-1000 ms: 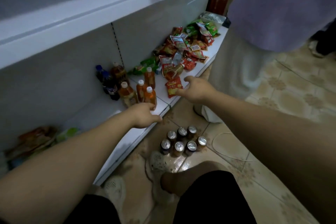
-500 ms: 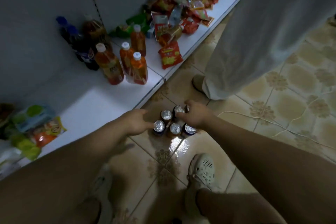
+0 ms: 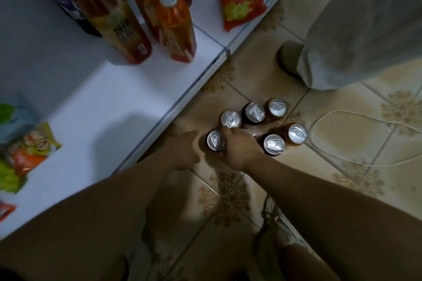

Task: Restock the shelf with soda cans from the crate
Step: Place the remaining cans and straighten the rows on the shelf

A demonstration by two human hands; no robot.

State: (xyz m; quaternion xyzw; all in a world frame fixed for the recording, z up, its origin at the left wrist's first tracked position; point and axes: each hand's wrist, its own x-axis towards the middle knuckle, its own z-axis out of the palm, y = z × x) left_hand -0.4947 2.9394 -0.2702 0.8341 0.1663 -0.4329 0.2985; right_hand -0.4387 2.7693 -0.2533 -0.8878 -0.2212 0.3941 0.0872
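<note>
**Fig.** Cans (image 3: 274, 143) upright on floor (image 3: 342, 189), long axes vertical, tops toward camera. Six tops show in a tight cluster just off the shelf (image 3: 114, 98) edge; no crate visible.

- **R hand** (image 3: 239, 147): palm-down on near-left part of cluster, fingers bent down betw. cans. Whether they clasp one is hidden.
- **L hand** (image 3: 185, 150): just beside leftmost can (image 3: 215, 140), fingers loose, holding nothing. Contact can't be told.
- **Key relation:** cans lie directly under/ahead of both hands, w/ shelf up and to the left, so L hand is nearer the shelf. Bare shelf lies on the near side of bottles (image 3: 173, 23).
- **Judged step:** grasping, lift not yet begun.
</note>
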